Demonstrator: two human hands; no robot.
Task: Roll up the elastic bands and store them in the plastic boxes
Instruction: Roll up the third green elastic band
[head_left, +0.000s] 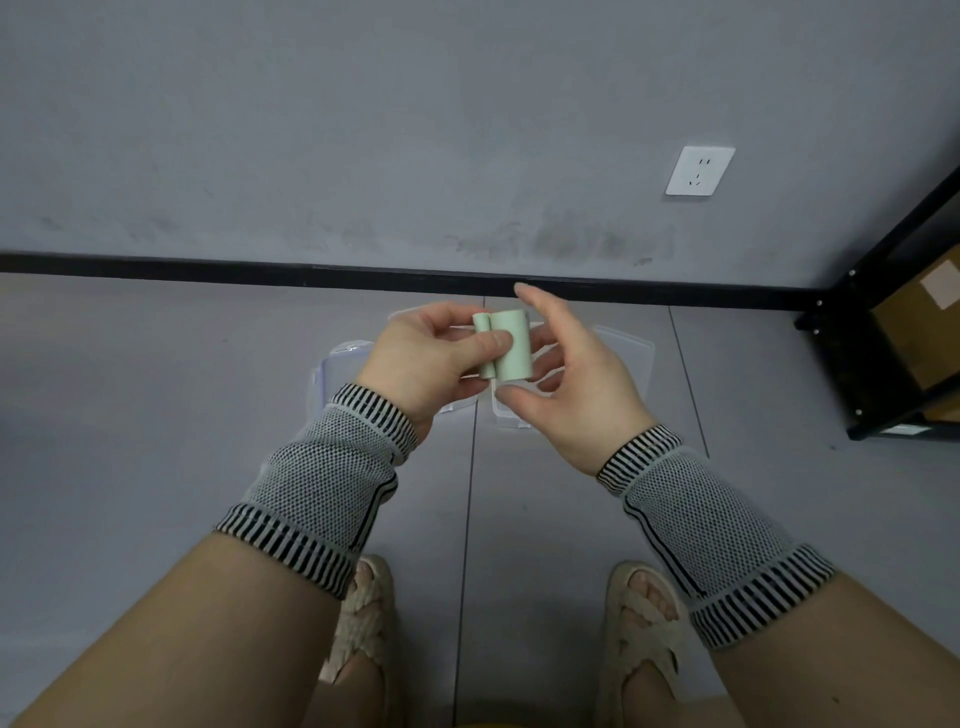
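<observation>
Head view: left hand (421, 358) pinches upright pale-green elastic band (503, 345); right hand (566, 374) loosely open.

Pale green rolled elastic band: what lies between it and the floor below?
Head view: clear plastic boxes on the grey floor, beneath the band pinched by the left hand.

The elastic band (503, 345) sits between the left hand (423, 358) and right hand (574, 382), above the plastic boxes (621, 353) on the floor (156, 389). The wall socket (700, 170) is behind, to the right. The shelf rack (893, 332) stands far right.
</observation>
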